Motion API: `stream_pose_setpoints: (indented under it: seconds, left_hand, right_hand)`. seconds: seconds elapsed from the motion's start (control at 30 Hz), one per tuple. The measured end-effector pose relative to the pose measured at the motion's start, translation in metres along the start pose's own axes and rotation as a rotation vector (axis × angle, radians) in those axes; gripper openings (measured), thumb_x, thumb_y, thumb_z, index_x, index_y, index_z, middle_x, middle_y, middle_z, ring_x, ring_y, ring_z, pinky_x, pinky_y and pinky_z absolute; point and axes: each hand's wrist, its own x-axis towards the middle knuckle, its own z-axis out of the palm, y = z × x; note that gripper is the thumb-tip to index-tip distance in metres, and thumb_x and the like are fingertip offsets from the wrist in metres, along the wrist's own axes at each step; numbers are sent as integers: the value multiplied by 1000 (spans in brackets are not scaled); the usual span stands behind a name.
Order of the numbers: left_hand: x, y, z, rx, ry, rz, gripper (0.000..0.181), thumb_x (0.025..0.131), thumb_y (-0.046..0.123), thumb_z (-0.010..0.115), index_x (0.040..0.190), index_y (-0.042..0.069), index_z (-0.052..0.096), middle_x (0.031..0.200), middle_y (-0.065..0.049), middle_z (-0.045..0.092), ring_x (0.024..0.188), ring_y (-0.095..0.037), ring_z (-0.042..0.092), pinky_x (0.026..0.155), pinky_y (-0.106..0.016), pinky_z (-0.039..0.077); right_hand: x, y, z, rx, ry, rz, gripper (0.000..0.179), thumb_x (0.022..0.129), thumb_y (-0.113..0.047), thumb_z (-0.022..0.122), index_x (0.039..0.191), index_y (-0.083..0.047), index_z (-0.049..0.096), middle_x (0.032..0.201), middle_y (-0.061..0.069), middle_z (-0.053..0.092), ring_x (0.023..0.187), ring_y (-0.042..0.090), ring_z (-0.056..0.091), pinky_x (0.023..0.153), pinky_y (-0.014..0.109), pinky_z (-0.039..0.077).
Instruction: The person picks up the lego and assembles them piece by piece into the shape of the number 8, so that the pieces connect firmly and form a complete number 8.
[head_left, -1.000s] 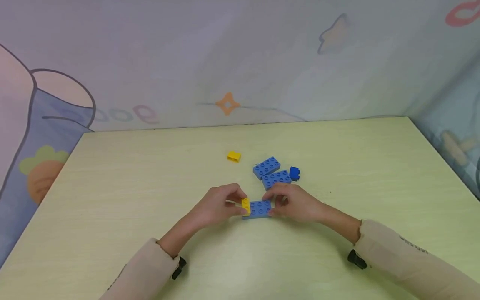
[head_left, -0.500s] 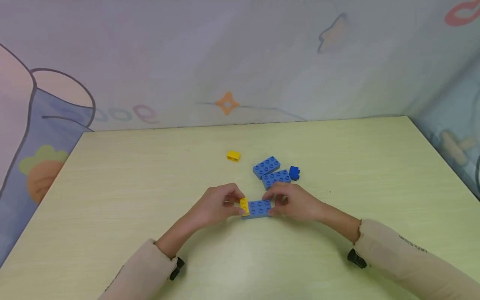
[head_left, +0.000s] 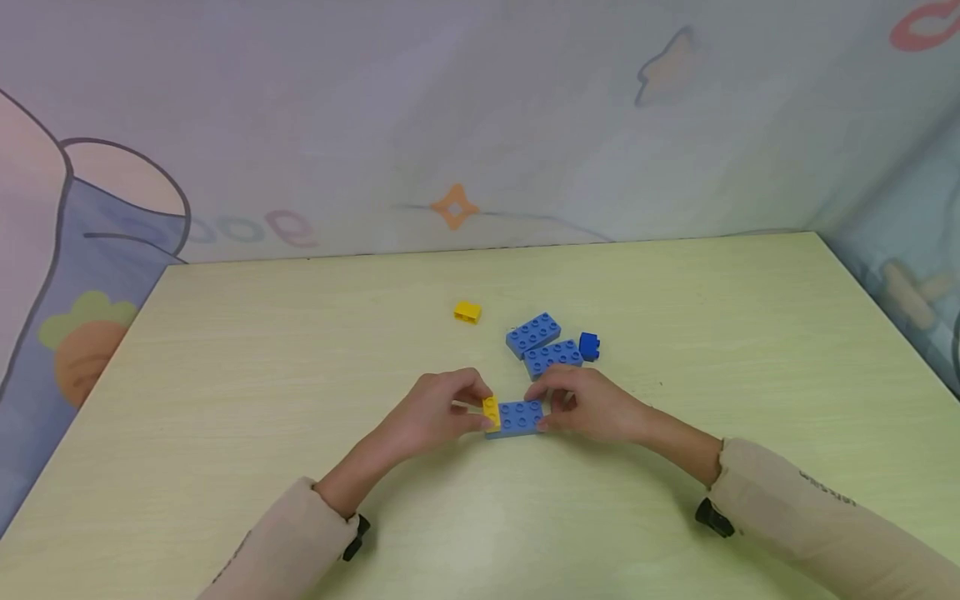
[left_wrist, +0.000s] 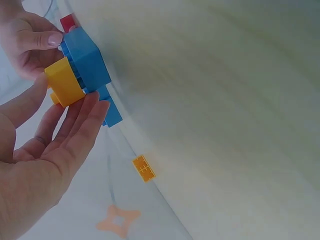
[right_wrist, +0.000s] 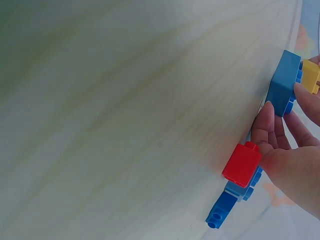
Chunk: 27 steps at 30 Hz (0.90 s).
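My left hand pinches a yellow toy building brick between thumb and fingers. That brick sits across the left end of a light-blue eight-stud brick on the table. With thumb and fingers my right hand grips the right end of the same blue brick. In the left wrist view the yellow brick stands on the stud side of the blue brick; whether it is fully pressed down I cannot tell. Beside my right hand, a red brick shows in the right wrist view; the hand hides it from the head view.
Behind my right hand lie two light-blue bricks, one farther back and one nearer. A small dark-blue brick lies on its side to their right. Another yellow brick lies farther back. A printed cloth hangs behind the table.
My left hand and the yellow brick shifted slightly left, then came back right, on the blue brick's end. My right hand and the loose bricks have stayed in place.
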Motion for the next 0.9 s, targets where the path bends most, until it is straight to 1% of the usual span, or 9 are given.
stream_pose_setpoints:
  seconds: [0.37,0.53,0.77,0.9]
  left_hand:
    - [1,1,2,20,9,-17,17,82,5,67,96,3,59,98,-6,64,98,-23,60,83,-32,49]
    - [1,2,2,34,9,-36,16,81,5,67,95,5,59,99,-5,64,99,-23,60,84,-33,49]
    - [1,3,2,27,17,-79,15,82,7,68,95,8,60,101,-3,64,102,-21,58,86,-35,48]
    - [1,4,1,30,22,-88,17,80,9,70,95,8,61,100,-2,65,102,-21,58,86,-35,48]
  right_hand:
    - [0,1,0,6,2,-10,27,79,-8,70,105,-1,63,94,3,58,76,15,49,67,24,46]
    - [0,1,0,9,0,-13,27,80,-8,70,105,-1,63,94,3,58,76,15,49,67,24,46]
    - [0,1,0,7,-1,-8,27,79,-8,70,104,-1,63,96,3,59,76,15,49,67,24,46]
    - [0,2,0,6,0,-18,27,79,-7,70,104,-1,63,95,3,58,76,15,49,67,24,46]
